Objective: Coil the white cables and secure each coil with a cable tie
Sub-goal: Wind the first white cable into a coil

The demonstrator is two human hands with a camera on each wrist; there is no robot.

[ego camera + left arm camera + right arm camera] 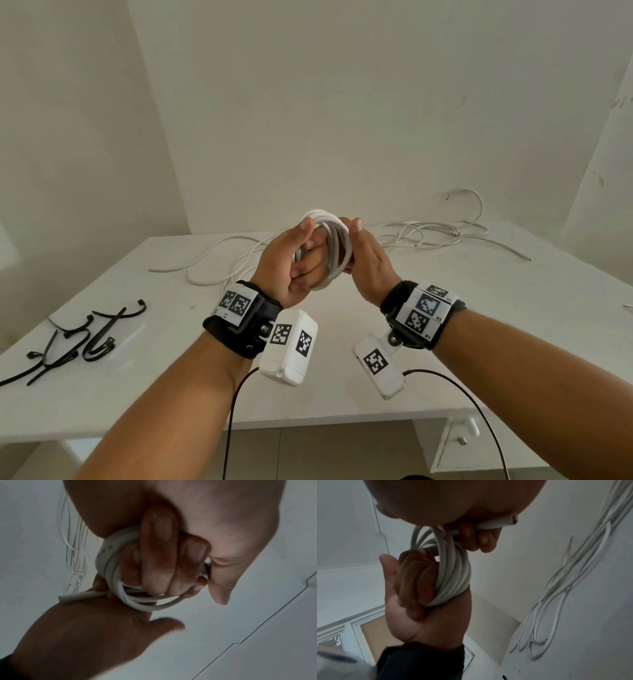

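**Both hands on 1 white coil above the bench**

The left hand [291, 260] holds the coil [337, 246] of white cable up over the bench [342, 325] — its fingers [159, 550] curl through the middle of the loops and clamp them against the palm. The right hand [368, 265] sits against the coil's other side, fingers [471, 534] pinching the cable's cut end [510, 521], which sticks out past them. The coil hangs upright between the 2 hands, clear of the bench top.

Behind the hands, loose white cables [428, 233] sprawl across the far part of the bench. A cluster of black cable ties [78, 339] lies at the bench's left side, well apart from the coil.
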